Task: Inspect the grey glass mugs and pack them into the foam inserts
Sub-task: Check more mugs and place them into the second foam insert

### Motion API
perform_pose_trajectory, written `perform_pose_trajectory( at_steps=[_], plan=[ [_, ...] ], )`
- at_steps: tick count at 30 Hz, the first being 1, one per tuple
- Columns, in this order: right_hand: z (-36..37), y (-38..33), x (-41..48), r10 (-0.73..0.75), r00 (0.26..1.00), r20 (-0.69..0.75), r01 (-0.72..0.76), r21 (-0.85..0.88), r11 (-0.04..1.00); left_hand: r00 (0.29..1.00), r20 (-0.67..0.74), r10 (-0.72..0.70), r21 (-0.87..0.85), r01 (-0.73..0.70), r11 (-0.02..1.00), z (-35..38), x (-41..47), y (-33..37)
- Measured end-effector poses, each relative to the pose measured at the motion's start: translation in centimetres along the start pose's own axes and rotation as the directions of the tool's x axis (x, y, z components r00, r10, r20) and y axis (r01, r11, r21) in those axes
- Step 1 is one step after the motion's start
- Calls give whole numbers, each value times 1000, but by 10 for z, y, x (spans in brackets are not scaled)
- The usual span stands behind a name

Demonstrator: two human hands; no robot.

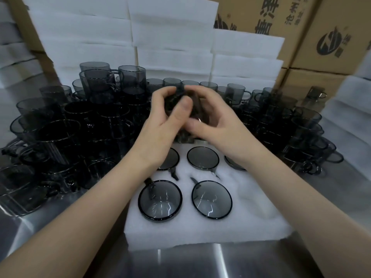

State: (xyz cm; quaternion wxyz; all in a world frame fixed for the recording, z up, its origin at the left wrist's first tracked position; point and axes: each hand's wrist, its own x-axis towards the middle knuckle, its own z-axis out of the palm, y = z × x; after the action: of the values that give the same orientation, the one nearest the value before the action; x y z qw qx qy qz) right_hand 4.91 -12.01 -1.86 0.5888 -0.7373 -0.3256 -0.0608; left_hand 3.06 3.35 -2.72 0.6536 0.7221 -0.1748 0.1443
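Note:
A white foam insert (210,229) lies on the steel table in front of me, with several grey glass mugs seated in its holes, such as one mug (160,199) at the near left and another (211,199) beside it. Above the insert's far edge both hands hold one grey mug (197,109), blurred and mostly hidden by fingers. My left hand (166,119) grips it from the left with the thumb across its front. My right hand (212,121) curls round it from the right.
Loose grey mugs crowd the table, stacked at the left (70,127) and right (301,125) and in a row behind. Stacks of white foam inserts (170,37) rise at the back. Cardboard boxes (313,37) stand at the back right. The steel table (200,261) runs along the near edge.

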Motion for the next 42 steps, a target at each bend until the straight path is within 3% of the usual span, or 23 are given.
perform_pose_trajectory(
  at_steps=[3,8,13,16,22,25,28,31,34,36,39,42],
  plan=[
    [0,-2,-2,9,1000,16,-7,-120,993,997,72,-12,-14,13,1000,1,-2,6],
    [3,-6,-4,-49,999,-21,45,-159,986,992,122,-29,-174,50,983,1,-2,10],
    [3,-6,-1,-127,984,-125,105,-172,980,986,165,-17,-139,40,989,3,-4,10],
    [0,-6,1,-99,975,-197,84,-83,993,981,195,-2,-89,20,996,3,-6,12],
    [-1,-4,5,101,967,-233,-54,198,979,967,254,1,-82,20,996,1,-6,13],
    [-1,-4,7,191,974,-118,-137,362,922,973,230,1,-105,24,994,2,-5,13],
    [-3,-6,10,273,962,8,-231,557,798,989,149,-17,-102,33,994,4,-4,10],
    [-5,-5,11,313,949,45,-275,605,747,1000,5,3,-50,-3,999,4,-4,6],
    [-5,-4,9,322,946,32,-281,572,770,989,-76,126,123,-116,986,4,-6,8],
    [-5,-4,9,317,948,-26,-251,552,795,976,-29,214,237,-201,950,6,-8,8],
    [-5,-5,9,343,935,-92,-248,524,815,985,36,171,283,-174,943,7,-9,8],
    [-5,-5,9,371,921,-123,-257,525,812,969,121,216,376,-246,893,8,-9,6]
  ],
)
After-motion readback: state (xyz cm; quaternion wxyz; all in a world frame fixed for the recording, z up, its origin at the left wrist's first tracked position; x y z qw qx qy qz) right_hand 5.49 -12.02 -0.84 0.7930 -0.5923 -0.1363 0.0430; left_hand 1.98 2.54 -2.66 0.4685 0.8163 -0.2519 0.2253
